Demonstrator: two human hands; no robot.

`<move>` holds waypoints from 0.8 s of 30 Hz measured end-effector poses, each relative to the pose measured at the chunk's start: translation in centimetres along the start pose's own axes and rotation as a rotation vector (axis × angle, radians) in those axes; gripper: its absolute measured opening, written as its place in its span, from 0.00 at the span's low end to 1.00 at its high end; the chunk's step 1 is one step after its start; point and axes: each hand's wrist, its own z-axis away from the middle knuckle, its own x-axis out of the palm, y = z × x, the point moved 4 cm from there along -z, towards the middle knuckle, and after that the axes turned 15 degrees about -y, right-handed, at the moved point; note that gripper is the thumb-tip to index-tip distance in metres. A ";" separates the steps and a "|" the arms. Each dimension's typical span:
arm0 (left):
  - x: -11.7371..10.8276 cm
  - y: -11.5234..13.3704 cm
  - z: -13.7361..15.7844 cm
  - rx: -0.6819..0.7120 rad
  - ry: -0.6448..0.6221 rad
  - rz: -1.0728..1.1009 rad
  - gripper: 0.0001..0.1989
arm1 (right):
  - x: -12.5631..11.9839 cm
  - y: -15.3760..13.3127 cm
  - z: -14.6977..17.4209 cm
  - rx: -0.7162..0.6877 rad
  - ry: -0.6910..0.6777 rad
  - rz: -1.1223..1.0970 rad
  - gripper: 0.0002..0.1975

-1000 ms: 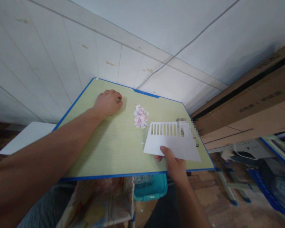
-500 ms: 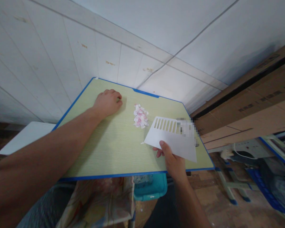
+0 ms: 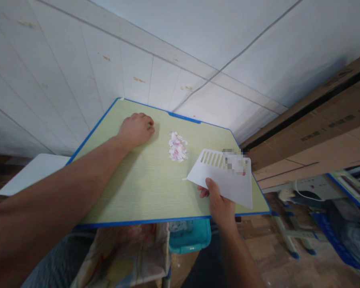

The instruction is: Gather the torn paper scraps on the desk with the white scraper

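My left hand (image 3: 135,130) rests on the pale green tabletop (image 3: 150,188) with its fingers loosely curled in. A small gap shows between thumb and forefinger, and nothing is visible in it. In my right hand (image 3: 220,204) is a thin, flat white slotted panel (image 3: 219,178), the thumb on its upper face and the fingers underneath. A row of slots runs along its far edge; its right part is pixelated. A small heap of pink-and-white paper scraps (image 3: 178,147) lies between my left hand and the panel.
A blue edge strip (image 3: 144,221) borders the table, which stands against a white wall (image 3: 108,76). Cardboard boxes (image 3: 312,132) stand along the right side. Below the front edge are a teal plastic bin (image 3: 190,238) and a patterned cloth (image 3: 132,256).
My right hand has shifted slightly right with the white slotted panel, away from the paper scraps. My left hand and the heap have stayed in place.
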 end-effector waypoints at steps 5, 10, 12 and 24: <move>0.0 0.0 0.0 0.009 -0.003 0.023 0.24 | -0.3 -0.6 0.4 0.022 -0.015 -0.044 0.24; 0.0 0.0 0.0 0.008 0.000 0.042 0.23 | -0.1 -1.7 1.2 0.045 -0.132 -0.024 0.25; 0.0 0.0 0.0 0.006 0.001 0.040 0.23 | 0.0 -1.9 1.6 0.046 -0.152 -0.024 0.25; -0.1 0.3 0.1 -0.016 -0.008 0.037 0.23 | 0.0 -1.9 2.6 0.068 -0.192 -0.112 0.24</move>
